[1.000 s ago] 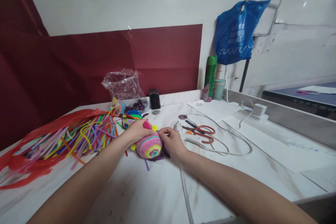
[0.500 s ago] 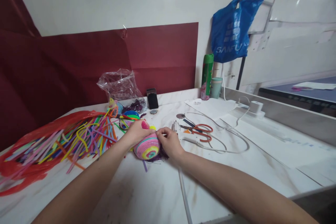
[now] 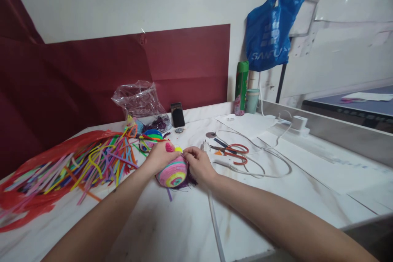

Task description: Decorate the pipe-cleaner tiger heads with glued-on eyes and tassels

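holding a striped ball (image 3: pixel 172 175) on the table (image 3: pixel 153 221)

the left hand (image 3: pixel 161 156) grips the ball's upper left side. the right hand (image 3: pixel 199 166) bunches its fingertips at the upper right edge; i can't tell if they pinch anything. the ball sits between the two hands, with purple strands (image 3: pixel 192 180) by its right side. stripes already cover the part i see, and a yellow puff (image 3: pixel 178 150) shows at its top edge. what's left, i can't tell. its ringed end points to the table's near edge. it looks round, with no clear long axis.
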The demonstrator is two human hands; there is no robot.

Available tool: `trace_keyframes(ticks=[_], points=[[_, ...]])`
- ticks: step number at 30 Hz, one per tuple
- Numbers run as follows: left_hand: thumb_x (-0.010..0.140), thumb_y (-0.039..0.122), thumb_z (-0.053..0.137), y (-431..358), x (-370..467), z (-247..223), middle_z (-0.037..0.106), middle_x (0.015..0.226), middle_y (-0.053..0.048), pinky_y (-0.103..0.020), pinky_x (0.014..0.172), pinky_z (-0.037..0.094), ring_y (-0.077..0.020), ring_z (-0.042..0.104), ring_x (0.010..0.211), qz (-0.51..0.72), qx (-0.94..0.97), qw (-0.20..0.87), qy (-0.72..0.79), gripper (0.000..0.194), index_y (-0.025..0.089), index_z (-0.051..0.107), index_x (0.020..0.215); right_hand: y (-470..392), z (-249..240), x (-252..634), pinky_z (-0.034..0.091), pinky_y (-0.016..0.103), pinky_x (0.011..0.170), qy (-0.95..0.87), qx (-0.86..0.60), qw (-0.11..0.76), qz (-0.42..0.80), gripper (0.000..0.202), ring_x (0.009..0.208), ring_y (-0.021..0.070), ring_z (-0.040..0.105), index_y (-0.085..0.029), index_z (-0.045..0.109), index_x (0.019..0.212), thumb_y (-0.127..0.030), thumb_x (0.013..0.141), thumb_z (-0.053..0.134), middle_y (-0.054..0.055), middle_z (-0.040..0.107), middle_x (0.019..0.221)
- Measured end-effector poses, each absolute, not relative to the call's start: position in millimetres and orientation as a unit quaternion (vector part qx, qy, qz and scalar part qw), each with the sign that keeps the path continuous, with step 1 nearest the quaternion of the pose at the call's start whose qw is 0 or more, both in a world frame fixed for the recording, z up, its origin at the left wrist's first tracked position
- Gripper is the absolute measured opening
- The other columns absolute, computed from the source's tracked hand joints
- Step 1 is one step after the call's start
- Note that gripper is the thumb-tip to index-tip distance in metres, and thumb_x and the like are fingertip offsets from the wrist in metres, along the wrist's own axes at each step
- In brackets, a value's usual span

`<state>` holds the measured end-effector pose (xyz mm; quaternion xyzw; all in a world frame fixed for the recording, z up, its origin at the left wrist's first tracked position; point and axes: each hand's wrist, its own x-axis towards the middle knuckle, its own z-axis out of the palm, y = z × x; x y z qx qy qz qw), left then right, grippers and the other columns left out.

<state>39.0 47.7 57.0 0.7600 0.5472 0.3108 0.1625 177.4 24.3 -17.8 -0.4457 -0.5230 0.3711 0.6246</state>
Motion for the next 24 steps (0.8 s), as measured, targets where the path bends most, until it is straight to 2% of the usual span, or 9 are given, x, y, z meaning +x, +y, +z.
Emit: trace_keyframes(ticks=[6,14,24], points=[[0.06,0.035,0.063,46.2,38.4,55.5,0.056,0.054,0.002,-0.026,0.054,0.035,-0.0159,0.051,0.057,0.301,0.769,0.171,0.537,0.019,0.019,0.053,0.058,22.3,-15.2,177.4,0.047,0.029,0.067,-0.532,-0.459,0.611,0.365,0.012,0.072,0.018,0.059,-0.02,0.064,0.072,-0.026,0.067,0.055,0.002,0.065,0.072],[0.063,0.027,0.055,47.2,33.4,55.9,0.058,0.062,0.002,-0.026,0.059,0.04,-0.0168,0.054,0.063,0.293,0.788,0.193,0.505,0.008,0.019,0.056,0.065,25.3,-19.2,176.8,0.046,0.028,0.066,-0.528,-0.452,0.616,0.37,0.012,0.069,0.0171,0.057,-0.02,0.063,0.07,-0.026,0.066,0.054,0.001,0.064,0.069],[0.065,0.028,0.057,45.7,37.4,57.7,0.058,0.057,0.002,-0.026,0.056,0.038,-0.0159,0.052,0.058,0.282,0.789,0.177,0.517,0.011,0.018,0.056,0.063,23.1,-18.0,177.2,0.046,0.027,0.065,-0.533,-0.456,0.616,0.359,0.016,0.07,0.0166,0.057,-0.019,0.061,0.068,-0.034,0.071,0.058,0.002,0.063,0.07]])
